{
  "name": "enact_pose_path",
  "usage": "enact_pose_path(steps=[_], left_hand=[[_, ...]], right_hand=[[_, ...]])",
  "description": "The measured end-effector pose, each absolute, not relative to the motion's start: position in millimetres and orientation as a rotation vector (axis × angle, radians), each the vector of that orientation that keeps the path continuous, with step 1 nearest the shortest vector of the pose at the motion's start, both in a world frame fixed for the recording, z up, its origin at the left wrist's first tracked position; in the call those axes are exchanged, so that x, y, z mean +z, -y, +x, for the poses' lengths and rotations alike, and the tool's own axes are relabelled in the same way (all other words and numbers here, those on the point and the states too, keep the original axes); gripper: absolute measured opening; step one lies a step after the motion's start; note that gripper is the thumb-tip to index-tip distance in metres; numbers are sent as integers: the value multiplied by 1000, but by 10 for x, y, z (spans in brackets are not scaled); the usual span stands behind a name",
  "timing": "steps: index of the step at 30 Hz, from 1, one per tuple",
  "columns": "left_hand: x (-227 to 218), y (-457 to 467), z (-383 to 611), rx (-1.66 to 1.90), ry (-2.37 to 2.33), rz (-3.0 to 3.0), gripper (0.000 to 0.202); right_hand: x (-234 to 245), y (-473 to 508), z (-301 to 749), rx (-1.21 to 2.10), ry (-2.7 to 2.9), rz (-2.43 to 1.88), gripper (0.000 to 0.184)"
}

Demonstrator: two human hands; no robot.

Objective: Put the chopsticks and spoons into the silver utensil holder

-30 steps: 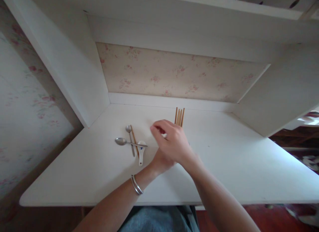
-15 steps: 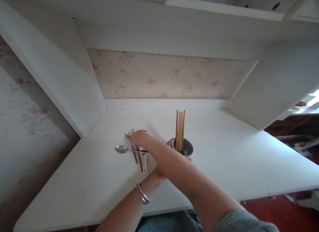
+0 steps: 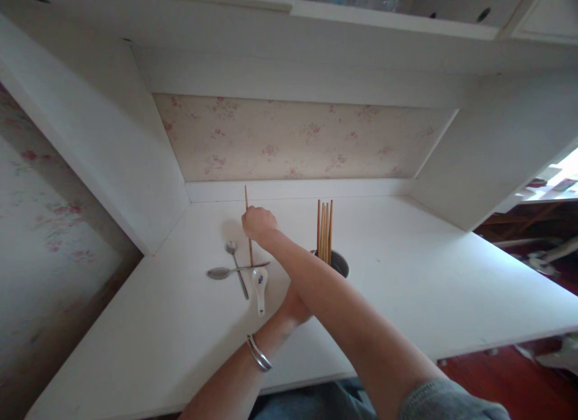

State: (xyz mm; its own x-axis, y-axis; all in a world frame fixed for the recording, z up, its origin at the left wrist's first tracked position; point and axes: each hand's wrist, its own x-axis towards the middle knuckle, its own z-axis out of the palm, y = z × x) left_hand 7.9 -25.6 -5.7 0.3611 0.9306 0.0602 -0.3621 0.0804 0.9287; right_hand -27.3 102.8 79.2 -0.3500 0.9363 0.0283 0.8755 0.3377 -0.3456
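Observation:
My right hand is closed around a wooden chopstick, held nearly upright above the table. That arm crosses over my left one. My left hand is at a dark grey utensil holder, gripping it low, its fingers mostly hidden behind my right forearm. Several chopsticks stand in the holder. Below my right hand, a metal spoon lies across another long-handled metal spoon. Close by is a white ceramic spoon with a blue mark.
All this rests on a white tabletop. White side panels stand left and right, and an overhead cabinet hangs above. Flowered wallpaper covers the back. A bracelet circles my left wrist.
My right hand has lifted the chopstick from among the spoons and moved away towards the back. The ceramic spoon is now uncovered. My left hand stays at the holder.

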Motion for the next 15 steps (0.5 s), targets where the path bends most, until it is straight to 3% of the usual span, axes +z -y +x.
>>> enact_pose_path(steps=[9, 15], left_hand=[[94, 210, 127, 1084, -837, 1540, 21], [111, 239, 88, 1113, -956, 1569, 63]], right_hand=[[1307, -457, 53, -44, 1953, -1224, 37], [1530, -57, 879, -79, 1587, -1164, 32]])
